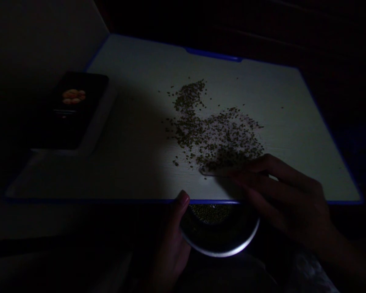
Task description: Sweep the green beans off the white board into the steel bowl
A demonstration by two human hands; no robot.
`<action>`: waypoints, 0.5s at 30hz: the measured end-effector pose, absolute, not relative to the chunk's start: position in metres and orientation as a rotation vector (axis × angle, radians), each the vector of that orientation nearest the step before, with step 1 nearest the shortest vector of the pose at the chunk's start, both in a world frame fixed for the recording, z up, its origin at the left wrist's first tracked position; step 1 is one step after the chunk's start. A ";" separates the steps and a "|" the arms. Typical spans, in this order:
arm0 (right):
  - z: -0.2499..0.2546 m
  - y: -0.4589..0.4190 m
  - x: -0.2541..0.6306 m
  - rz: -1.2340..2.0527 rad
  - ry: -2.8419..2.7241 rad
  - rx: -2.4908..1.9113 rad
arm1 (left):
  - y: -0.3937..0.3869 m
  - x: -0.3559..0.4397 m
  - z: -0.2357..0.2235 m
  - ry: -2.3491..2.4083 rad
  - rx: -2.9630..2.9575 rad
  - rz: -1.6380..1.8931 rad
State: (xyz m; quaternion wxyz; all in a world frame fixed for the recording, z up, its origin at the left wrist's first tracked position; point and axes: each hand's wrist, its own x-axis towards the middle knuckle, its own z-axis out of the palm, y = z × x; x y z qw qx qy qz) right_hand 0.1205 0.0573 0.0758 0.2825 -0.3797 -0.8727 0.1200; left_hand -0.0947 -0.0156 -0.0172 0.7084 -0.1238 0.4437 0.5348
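Note:
Many small green beans, which look like mung beans (222, 130), lie scattered over a white board with a blue rim (134, 179). My right hand (289, 195) pinches a thin, flat strip (215, 175) whose exact kind the dim light hides. The strip rests against the near edge of the beans. Under the board's front edge is a round metal bowl (228, 252) with more green beans inside. My left hand (173, 240) grips the bowl's left side, its thumb up against the board's edge. The board covers the bowl's far part.
A phone (76, 130) with a lit picture on its screen lies on a pale block or box (102, 118) at the board's left. A pale wall or panel (42, 36) stands at the far left. The surroundings are very dark.

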 end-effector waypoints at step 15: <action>0.081 0.051 0.108 0.309 -2.349 -1.029 | -0.017 -0.097 -0.021 0.942 -0.228 1.134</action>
